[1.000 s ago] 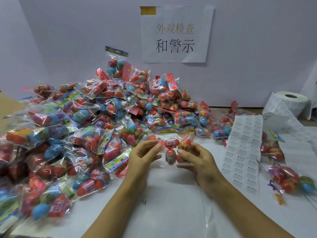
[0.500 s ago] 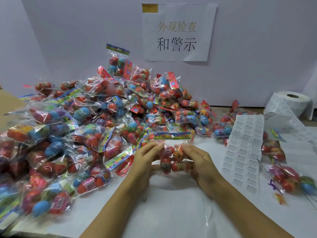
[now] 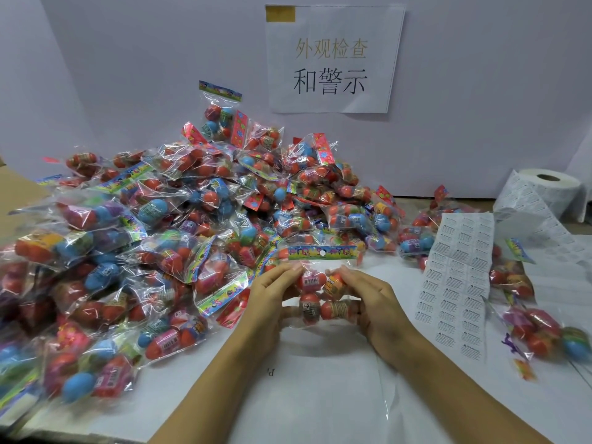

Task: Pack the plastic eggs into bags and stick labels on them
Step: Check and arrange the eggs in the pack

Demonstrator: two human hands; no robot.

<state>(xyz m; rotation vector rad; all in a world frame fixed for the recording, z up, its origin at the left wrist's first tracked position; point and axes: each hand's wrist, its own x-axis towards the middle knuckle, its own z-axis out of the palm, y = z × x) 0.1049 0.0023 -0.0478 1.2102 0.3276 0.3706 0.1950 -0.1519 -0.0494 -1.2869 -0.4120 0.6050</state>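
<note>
We work at a white paper-covered table (image 3: 320, 395) set against a pale lilac wall (image 3: 480, 91), where a white paper sign with Chinese characters (image 3: 333, 59) hangs well above our hands, a strip of tan tape at its upper left corner. Our left hand (image 3: 269, 302) and right hand (image 3: 374, 306) come together over the table, both gripping one clear plastic bag of red plastic eggs (image 3: 320, 296) from opposite sides; fingers curl over the top of the eggs, the left thumb lies beneath, and the bag's colourful printed header card (image 3: 323, 252) stands just above our fingertips. Left of the left hand and spreading back to the wall rises a big heap of clear bags filled with red, blue and pink eggs (image 3: 160, 245), its nearest bags just beside that hand. Right of the right hand lies a white sheet of small printed warning labels (image 3: 455, 290), near but not touching it, and beyond it a white roll of label stock (image 3: 544, 193) sits at the far right against the wall with its strip trailing over the table. A few more filled egg bags (image 3: 544, 331) lie further right, past the sheet. Bare white surface lies below our wrists, down to the near table edge; at the far left a brown cardboard surface (image 3: 19, 200) meets the heap.
</note>
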